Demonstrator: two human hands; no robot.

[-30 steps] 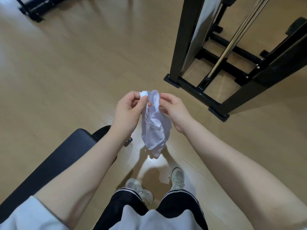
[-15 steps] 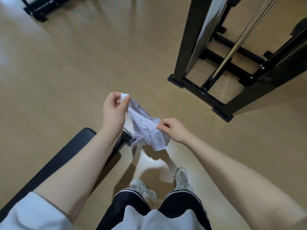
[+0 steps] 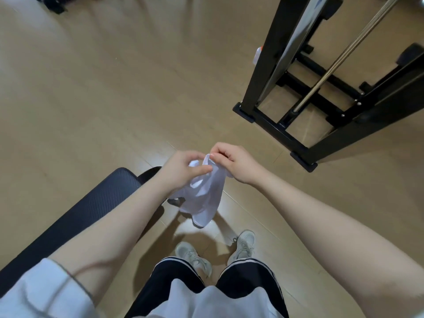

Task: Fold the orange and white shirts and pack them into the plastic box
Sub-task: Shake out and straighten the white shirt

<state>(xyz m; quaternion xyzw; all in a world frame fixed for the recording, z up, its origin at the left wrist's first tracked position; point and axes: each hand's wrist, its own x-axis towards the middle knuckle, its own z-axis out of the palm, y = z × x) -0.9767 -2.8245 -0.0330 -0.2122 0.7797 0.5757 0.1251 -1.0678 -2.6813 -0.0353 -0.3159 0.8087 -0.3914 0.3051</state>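
A small white shirt (image 3: 206, 198) hangs bunched in the air in front of me, above the wooden floor. My left hand (image 3: 183, 171) pinches its upper edge from the left. Right beside it, my right hand (image 3: 231, 161) pinches the same top edge from the right, fingertips almost touching the left hand's. The cloth droops below both hands toward my shoes. No orange shirt and no plastic box show in this view.
A black padded bench (image 3: 91, 207) runs from the lower left up under my left forearm. A black metal rack (image 3: 298, 106) with a steel bar stands on the floor at the upper right. My feet in pale shoes (image 3: 195, 255) stand below the shirt.
Half a second ago my hands were apart with the shirt stretched between them. Now the right hand has come up to the left, and the shirt hangs bunched again.
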